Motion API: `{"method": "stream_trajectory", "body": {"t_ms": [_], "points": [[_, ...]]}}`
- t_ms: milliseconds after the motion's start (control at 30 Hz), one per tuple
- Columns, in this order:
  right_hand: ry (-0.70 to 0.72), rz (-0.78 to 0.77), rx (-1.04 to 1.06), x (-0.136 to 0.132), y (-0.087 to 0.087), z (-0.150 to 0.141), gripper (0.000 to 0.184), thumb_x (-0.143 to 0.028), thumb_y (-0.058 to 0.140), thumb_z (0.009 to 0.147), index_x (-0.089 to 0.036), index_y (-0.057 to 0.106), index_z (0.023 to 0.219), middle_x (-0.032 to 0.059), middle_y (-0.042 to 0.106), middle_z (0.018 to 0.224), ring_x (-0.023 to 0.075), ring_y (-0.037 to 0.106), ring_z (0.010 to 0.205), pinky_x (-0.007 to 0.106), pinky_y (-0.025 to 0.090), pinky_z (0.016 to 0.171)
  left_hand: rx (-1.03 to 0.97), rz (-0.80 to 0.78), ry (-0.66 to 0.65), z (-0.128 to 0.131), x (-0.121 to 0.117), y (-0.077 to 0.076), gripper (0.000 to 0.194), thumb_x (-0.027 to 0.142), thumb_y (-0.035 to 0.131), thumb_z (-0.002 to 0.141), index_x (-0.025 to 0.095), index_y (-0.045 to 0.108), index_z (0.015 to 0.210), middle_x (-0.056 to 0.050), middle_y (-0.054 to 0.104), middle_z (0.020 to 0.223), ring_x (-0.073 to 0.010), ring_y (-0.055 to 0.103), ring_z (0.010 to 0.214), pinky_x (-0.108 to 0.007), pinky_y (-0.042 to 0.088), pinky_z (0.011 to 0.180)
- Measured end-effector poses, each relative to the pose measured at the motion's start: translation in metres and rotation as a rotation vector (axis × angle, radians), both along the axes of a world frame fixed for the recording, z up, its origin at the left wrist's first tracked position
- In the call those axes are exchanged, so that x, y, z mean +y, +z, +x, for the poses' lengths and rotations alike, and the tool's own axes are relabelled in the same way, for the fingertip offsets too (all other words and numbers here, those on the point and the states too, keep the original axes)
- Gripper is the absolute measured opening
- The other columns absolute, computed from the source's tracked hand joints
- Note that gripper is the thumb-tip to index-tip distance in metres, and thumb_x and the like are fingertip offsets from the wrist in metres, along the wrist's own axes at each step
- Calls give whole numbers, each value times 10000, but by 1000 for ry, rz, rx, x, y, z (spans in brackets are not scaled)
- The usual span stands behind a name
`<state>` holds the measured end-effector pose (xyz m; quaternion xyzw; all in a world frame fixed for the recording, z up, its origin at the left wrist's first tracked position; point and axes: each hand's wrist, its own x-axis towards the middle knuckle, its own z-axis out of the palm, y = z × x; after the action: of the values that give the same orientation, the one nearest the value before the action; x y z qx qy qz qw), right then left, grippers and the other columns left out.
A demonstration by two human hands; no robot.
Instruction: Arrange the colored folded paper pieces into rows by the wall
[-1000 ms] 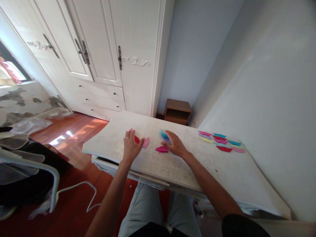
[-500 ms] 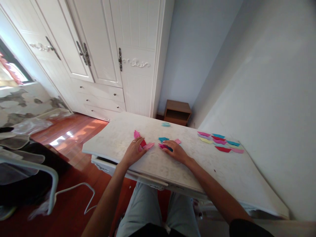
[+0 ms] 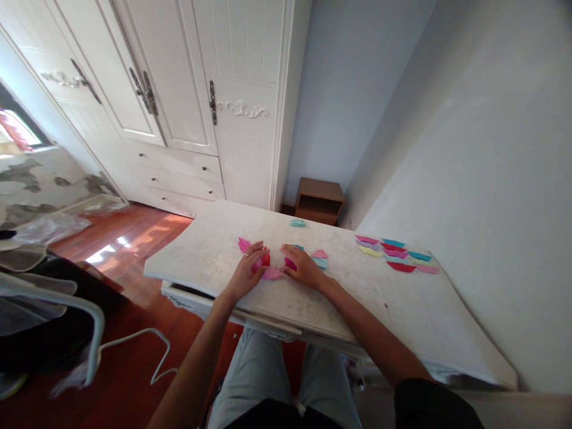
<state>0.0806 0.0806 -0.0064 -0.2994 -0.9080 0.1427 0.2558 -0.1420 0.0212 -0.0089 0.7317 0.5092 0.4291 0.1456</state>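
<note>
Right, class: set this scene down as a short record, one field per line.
Left grip: over bright pink and red folded paper pieces
Right grip: over a magenta folded paper piece
Grasp: cannot tell
Beside right grip: small pink and pale blue paper pieces
Far edge: teal folded paper piece
Right side: group of multicoloured paper pieces
Surface: white, scuffed tabletop
Behind: white panelled wardrobe, brown open-fronted box

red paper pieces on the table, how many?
3 visible: one red piece at the left hand, a back red piece and a front red piece in the paper group at right. The left or right hand may hide more.
</note>
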Motion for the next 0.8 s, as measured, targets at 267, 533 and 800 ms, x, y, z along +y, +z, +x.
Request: {"method": "stream_trajectory", "body": {"t_ms": [267,533,800], "points": [[-238,18,81,22,10,75,551,-382,558,912,-211,455,1426,113,506,1430,234,467,1325,439,365,1128,55,59,118,4,-9,13,307,326,494,902,211,623,1156,-116,500,1403,-249,492,1297,-457,423,1093],[-1046,-27,-155,82,36,276,627,-423,502,929,-71,400,1437,223,307,1522,287,259,1442,442,283,1144,-5,90,-20,63,-10,31,321,390,519,907,250,614,1180,-90,521,1384,-253,519,1270,-456,445,1069],[-1053,-214,-365,83,31,352,634,-508,487,950,-58,488,1397,278,400,1464,346,385,1372,464,317,1086,203,72,-372,200,76,66,436,355,547,895,155,556,1282,-141,514,1392,-246,459,1321,-405,364,1129]]}}
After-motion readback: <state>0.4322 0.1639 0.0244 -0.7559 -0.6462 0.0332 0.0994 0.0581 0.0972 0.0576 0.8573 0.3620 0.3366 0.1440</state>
